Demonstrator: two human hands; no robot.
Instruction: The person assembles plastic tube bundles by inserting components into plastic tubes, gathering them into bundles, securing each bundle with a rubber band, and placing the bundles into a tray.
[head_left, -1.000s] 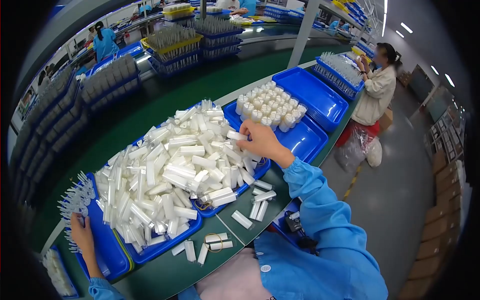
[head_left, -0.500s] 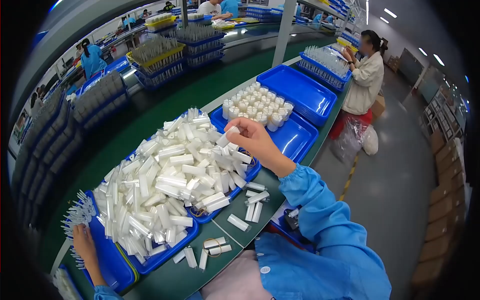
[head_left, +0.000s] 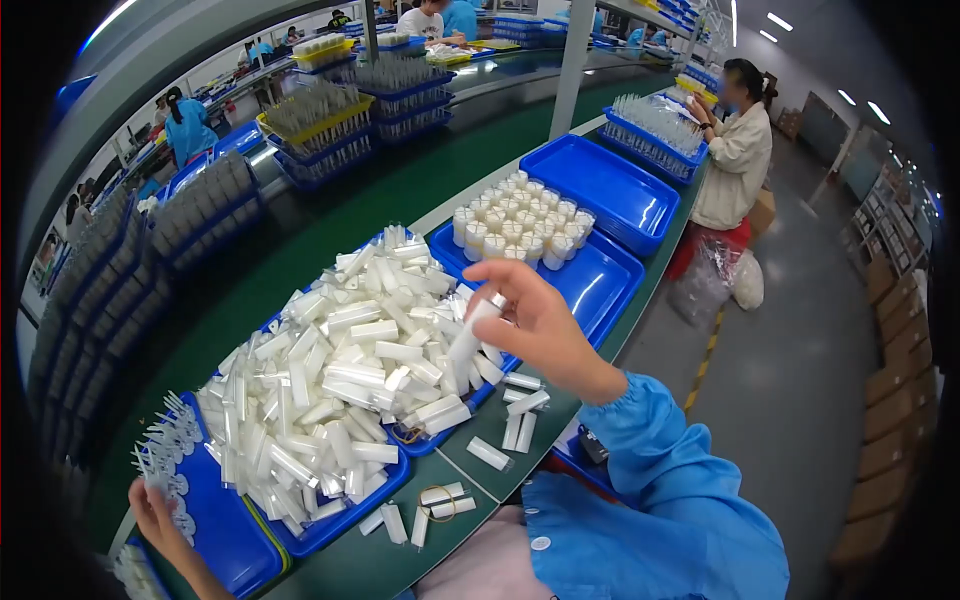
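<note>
At three o'clock from the big heap of white pieces (head_left: 340,375), the right hand (head_left: 525,325) grips one wrapped white piece (head_left: 470,340) between thumb and fingers, tilted, over the heap's edge. At eight o'clock, the left hand (head_left: 163,525) has its fingers partly curled at the clear pointed pieces (head_left: 172,440), which stand along the outer side of a blue tray (head_left: 228,515); whether the fingers grip one, I cannot tell. At two o'clock, upright white cylinders (head_left: 522,222) stand close together in another blue tray (head_left: 607,290). Loose white pieces (head_left: 488,453) lie on the green table (head_left: 468,420) at four o'clock, and a rubber band (head_left: 423,496) loops around others at five. Farther out at two o'clock is a person in a cream jacket (head_left: 737,170).
</note>
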